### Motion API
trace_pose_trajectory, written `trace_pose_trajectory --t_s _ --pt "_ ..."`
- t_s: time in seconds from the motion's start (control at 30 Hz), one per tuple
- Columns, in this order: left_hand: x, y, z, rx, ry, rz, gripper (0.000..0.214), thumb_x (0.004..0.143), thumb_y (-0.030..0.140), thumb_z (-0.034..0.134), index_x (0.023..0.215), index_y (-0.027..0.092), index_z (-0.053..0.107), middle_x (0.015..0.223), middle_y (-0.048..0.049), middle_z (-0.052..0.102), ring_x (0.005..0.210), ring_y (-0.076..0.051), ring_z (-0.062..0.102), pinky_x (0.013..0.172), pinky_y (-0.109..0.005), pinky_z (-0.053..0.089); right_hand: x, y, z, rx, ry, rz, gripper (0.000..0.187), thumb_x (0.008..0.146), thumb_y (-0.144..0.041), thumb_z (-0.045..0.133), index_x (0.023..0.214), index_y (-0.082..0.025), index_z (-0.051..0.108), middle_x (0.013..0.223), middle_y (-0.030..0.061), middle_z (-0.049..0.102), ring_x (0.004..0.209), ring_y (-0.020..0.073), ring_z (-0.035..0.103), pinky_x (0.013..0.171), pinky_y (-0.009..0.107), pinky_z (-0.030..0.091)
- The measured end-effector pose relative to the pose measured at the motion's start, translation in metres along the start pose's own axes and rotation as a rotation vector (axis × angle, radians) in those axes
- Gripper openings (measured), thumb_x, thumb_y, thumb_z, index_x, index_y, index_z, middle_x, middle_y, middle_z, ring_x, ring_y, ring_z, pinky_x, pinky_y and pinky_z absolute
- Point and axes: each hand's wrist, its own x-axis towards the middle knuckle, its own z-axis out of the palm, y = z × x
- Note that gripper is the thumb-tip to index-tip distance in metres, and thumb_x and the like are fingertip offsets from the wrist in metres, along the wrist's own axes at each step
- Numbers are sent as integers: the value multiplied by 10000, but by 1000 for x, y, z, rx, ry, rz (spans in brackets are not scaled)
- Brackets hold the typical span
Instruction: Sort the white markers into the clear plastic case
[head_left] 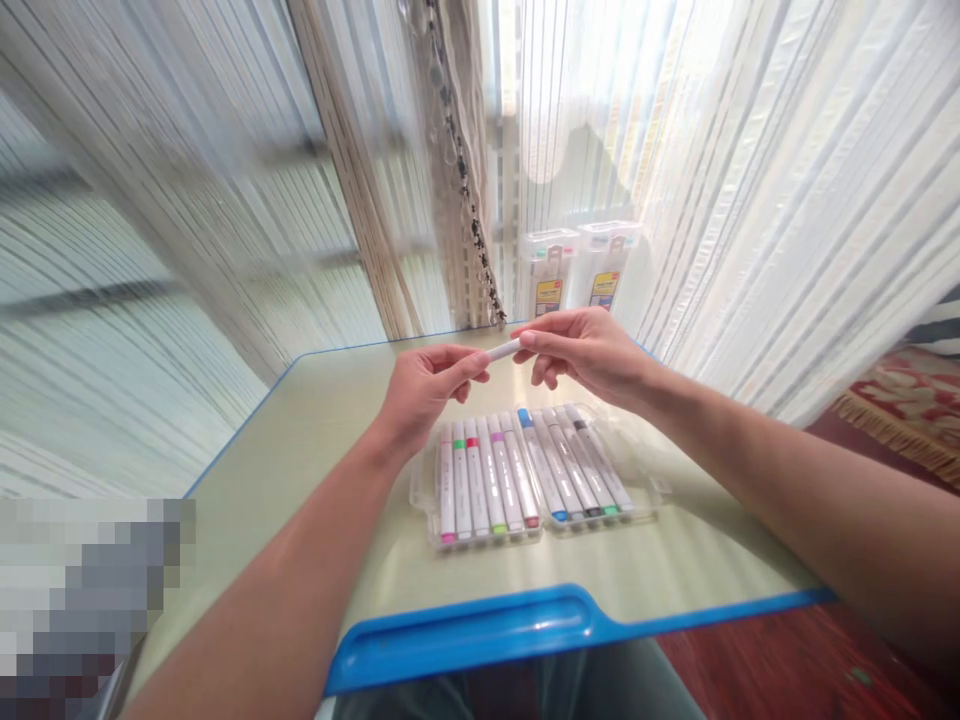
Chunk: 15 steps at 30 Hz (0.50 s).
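Observation:
Both my hands hold one white marker (504, 349) level above the desk. My left hand (424, 388) pinches its left end and my right hand (585, 350) pinches its right end. Below them an open clear plastic case (646, 487) lies flat on the pale green desk (315, 440). Several white markers with coloured caps (525, 470) lie side by side in the case, caps toward me.
Two upright clear marker boxes (577, 265) stand at the desk's far edge against white curtains. A dark bead chain (469, 200) hangs at the back. The desk has a blue rim with a raised lip (480, 625) near me. A patterned rug (907, 400) lies at right.

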Motion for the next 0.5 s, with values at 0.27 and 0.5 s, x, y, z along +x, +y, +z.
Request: trace_pose_trajectory --t_s 0.27,0.5 --pt "1 -2 -4 -46 8 -37 238 727 338 859 818 129 792 673 -41 706 513 -62 504 524 -216 396 2 0 -3 189 -71 83 267 789 -327 864 911 -101 791 835 109 788 553 112 702 482 170 548" --pt "2 0 -4 -75 102 -21 285 707 338 868 874 128 771 678 -22 696 492 -60 511 512 -216 407 6 2 -5 210 45 75 156 861 -226 795 937 -90 791 809 109 787 546 102 698 460 144 530"
